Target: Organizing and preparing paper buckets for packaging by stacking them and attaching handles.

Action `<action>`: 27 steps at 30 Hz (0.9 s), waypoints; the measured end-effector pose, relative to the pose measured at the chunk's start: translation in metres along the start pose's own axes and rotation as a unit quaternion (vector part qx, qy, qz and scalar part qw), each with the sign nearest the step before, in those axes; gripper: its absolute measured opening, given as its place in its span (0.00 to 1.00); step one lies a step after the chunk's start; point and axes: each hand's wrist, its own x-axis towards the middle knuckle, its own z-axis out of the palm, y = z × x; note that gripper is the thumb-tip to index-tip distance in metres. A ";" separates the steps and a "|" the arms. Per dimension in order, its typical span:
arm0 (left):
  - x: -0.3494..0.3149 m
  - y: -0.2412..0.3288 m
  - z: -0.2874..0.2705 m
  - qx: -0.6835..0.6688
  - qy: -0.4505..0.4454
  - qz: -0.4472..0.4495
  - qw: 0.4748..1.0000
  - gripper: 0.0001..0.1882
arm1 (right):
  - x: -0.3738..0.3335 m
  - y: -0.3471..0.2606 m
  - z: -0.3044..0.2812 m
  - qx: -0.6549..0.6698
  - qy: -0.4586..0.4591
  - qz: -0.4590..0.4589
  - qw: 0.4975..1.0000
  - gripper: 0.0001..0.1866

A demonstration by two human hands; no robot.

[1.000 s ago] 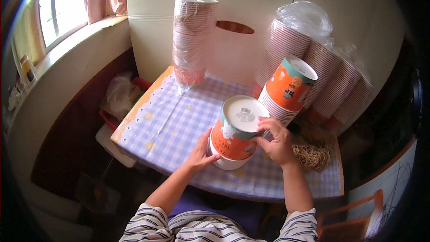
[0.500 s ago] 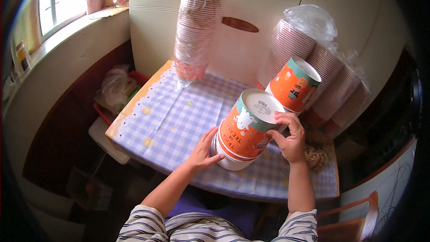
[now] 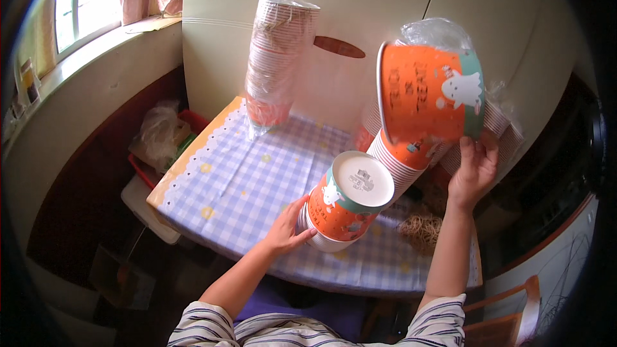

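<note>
A stack of upside-down orange paper cups (image 3: 340, 215) stands near the table's front edge, its white base facing up. My left hand (image 3: 289, 228) is curled against the stack's left side, fingers behind and thumb in front. My right hand (image 3: 475, 170) holds a single orange paper cup (image 3: 421, 93) with a teal band and a white ghost print. This cup is raised on its side, its wide mouth toward the left, and I grip it by its base end. It partly hides a second upside-down stack (image 3: 405, 160) behind.
A tall plastic-wrapped cup stack (image 3: 279, 58) stands at the table's far left. More wrapped stacks (image 3: 508, 128) lean at the back right. Tangled straw-coloured strands (image 3: 421, 231) lie on the checked tablecloth (image 3: 241, 173). A wooden chair (image 3: 508, 315) is at lower right, a red bin (image 3: 144, 170) at left.
My right hand has lifted the top cup off the near stack, moving it up and right and tipping it sideways. The left hand stays on the stack, which is now shorter.
</note>
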 end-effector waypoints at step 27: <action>0.001 -0.015 0.008 -0.108 0.041 -0.087 0.989 0.34 | -0.031 0.156 0.090 -0.149 -0.522 0.372 0.753 0.10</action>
